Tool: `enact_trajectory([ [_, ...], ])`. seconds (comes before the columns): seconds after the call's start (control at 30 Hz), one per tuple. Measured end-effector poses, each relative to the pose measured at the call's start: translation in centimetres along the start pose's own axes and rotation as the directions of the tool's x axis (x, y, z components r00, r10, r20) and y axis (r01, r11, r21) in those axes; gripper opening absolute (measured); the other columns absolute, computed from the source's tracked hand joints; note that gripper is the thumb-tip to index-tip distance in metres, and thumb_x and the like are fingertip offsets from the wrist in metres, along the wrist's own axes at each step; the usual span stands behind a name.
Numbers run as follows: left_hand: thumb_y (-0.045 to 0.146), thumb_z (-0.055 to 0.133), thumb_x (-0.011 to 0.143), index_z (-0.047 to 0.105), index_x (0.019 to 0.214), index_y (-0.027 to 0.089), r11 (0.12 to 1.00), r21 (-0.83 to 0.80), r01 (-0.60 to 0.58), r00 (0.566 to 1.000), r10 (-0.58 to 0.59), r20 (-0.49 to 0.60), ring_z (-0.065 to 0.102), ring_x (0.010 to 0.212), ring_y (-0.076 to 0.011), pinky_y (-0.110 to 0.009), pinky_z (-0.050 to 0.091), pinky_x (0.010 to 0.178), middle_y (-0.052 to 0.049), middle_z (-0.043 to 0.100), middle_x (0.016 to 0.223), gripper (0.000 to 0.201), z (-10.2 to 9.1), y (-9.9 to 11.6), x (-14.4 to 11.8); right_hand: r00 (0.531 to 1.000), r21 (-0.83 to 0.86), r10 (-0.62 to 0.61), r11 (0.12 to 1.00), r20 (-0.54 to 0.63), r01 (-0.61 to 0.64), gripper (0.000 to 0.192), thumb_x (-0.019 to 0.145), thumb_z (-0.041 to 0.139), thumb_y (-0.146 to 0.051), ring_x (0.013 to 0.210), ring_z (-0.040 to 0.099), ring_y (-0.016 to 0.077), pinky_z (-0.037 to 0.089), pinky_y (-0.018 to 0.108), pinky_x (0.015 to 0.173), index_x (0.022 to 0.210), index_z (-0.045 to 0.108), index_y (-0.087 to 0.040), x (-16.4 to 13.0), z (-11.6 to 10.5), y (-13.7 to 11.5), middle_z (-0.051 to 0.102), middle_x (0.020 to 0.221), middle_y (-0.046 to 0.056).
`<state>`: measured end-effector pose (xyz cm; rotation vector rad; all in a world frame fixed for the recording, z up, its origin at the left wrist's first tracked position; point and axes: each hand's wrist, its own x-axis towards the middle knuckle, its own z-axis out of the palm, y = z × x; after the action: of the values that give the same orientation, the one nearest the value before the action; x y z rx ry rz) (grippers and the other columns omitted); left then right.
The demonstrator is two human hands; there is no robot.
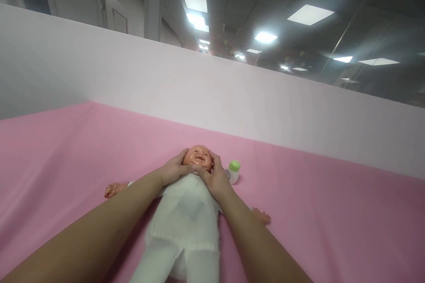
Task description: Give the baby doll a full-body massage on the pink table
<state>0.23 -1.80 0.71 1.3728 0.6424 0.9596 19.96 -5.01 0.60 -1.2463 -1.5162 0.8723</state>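
The baby doll [189,212] lies face up on the pink sheet [332,221], long axis running near to far, head far; the left hand [174,170] and right hand [215,177] cup its head from either side, fingers spread against the cheeks

Your left hand [174,170] and right hand [215,179] cupped a doll [198,158] whose head was glossy, smooth plastic. Its outfit [186,221] looked like matt white cloth. At three o'clock of the head, the bottle [233,171] looked translucent plastic; beneath lay a matt pink sheet [315,212].
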Motion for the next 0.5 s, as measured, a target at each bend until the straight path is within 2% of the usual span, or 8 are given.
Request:
enact_trajectory([
  [0.17,0.042,0.084,0.078,0.056,0.141,0.016,1.000,-0.014,-0.010,1.000,0.010,-0.022,0.058,0.129,-0.0396,-0.051,0.044,0.110,-0.018,0.064,0.139,0.074,-0.1,-0.6,0.1,0.999,0.072,-0.038,0.997,0.033,0.035,0.079,0.079,0.079,-0.053,0.126,0.063,0.0264,0.049,0.043,0.110,0.148,0.046,-0.031,0.3,-0.1,0.6,0.062,0.142,0.005],
  [0.27,0.043,0.083,0.080,0.056,0.142,0.017,0.997,-0.076,-0.020,1.000,0.021,0.000,0.059,0.128,-0.0396,-0.051,0.044,0.109,-0.018,0.063,0.141,0.072,0.0,-0.7,0.1,0.996,0.118,-0.067,0.991,0.067,0.058,0.076,0.083,0.075,-0.053,0.130,0.061,0.0259,0.047,0.043,0.113,0.150,0.045,-0.032,0.5,-0.3,1.0,0.060,0.146,0.005],
  [0.4,0.042,0.080,0.083,0.058,0.140,0.017,0.987,-0.159,-0.009,1.000,0.011,0.013,0.060,0.128,-0.0388,-0.050,0.045,0.108,-0.018,0.064,0.140,0.066,0.1,-0.7,0.1,0.991,0.163,-0.090,0.984,0.103,0.072,0.076,0.085,0.071,-0.059,0.139,0.053,0.0267,0.040,0.047,0.118,0.152,0.046,-0.033,0.7,-0.8,1.2,0.054,0.153,0.005],
  [0.5,0.043,0.077,0.086,0.061,0.135,0.016,0.973,-0.232,-0.015,1.000,0.016,0.002,0.063,0.124,-0.0388,-0.051,0.046,0.107,-0.018,0.065,0.137,0.059,0.1,-0.8,0.2,0.993,0.177,-0.081,0.982,0.086,0.064,0.075,0.085,0.068,-0.067,0.143,0.048,0.0281,0.036,0.050,0.120,0.150,0.049,-0.035,0.9,-0.8,1.6,0.052,0.155,0.004],
])
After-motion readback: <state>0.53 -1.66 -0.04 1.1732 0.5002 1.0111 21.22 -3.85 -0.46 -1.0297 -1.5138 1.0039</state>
